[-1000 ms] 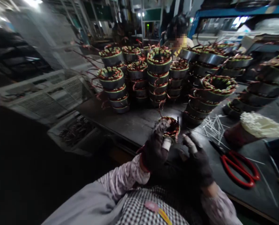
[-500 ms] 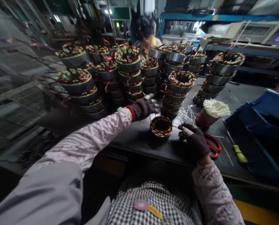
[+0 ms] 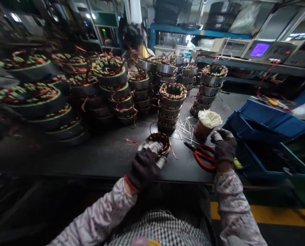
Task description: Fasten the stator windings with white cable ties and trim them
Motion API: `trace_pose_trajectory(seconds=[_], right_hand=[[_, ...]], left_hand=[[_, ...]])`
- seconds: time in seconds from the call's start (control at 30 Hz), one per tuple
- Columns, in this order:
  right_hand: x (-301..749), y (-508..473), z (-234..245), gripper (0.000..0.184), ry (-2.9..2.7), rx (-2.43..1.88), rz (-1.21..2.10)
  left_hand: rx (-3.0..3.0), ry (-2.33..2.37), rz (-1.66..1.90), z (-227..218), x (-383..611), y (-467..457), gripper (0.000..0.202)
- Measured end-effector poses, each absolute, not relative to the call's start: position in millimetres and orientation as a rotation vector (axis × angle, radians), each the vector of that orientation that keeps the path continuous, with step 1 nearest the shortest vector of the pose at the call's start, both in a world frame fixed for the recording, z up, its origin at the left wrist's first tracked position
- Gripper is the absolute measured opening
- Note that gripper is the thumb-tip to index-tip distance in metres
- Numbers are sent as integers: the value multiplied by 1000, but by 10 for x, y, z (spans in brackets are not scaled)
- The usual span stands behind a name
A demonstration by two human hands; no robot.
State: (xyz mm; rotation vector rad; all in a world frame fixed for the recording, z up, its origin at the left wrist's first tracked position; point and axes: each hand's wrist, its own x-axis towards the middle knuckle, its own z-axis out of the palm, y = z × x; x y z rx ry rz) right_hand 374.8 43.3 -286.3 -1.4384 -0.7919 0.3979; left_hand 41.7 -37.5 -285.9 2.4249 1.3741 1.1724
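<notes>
A single wound stator [image 3: 159, 141], a metal ring with copper coils and red leads, lies on the dark workbench [image 3: 101, 153] near its front edge. My gloved left hand [image 3: 145, 163] rests on the stator's near rim, fingers curled over it. My gloved right hand [image 3: 223, 146] hovers to the right, just beside a cup of white ties [image 3: 206, 122], fingers loosely curled with nothing visible in them. Red-handled scissors [image 3: 203, 155] lie between my two hands.
Several stacks of wound stators [image 3: 111, 89] [image 3: 171, 104] [image 3: 211, 85] crowd the back and left of the bench. Loose white ties [image 3: 186, 125] lie scattered. Blue bins [image 3: 265, 123] stand at right. Another person [image 3: 135, 42] works behind the stacks. Test instruments [image 3: 260, 50] sit on a shelf.
My left hand came back from the stacks onto the single stator. My right hand moved right, away from the stator, toward the cup of ties. The camera view swung to the right.
</notes>
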Motion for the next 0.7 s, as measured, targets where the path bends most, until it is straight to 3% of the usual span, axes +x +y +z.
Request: trace_pose_trajectory(seconds=[0.13, 0.23, 0.33, 0.43, 0.53, 0.7], right_hand=[[3740, 705, -2925, 34, -813, -1421, 357], [3732, 761, -2928, 31, -809, -1410, 330], [3716, 744, -2927, 29, -820, -1399, 314], [3672, 745, -2927, 27, -858, -1382, 316], [3646, 767, -2881, 24, -875, -1361, 296], [3600, 456, -2709, 37, -814, -1286, 177]], left_hand=[[2469, 1457, 737, -2795, 248, 161, 20], [2419, 1498, 467, -2577, 161, 285, 19], [2405, 1479, 424, -2467, 203, 290, 18], [2539, 1392, 568, -2602, 259, 220, 11], [2674, 1335, 944, -2944, 251, 114, 4], [2618, 1202, 1360, -3324, 110, 93, 20]])
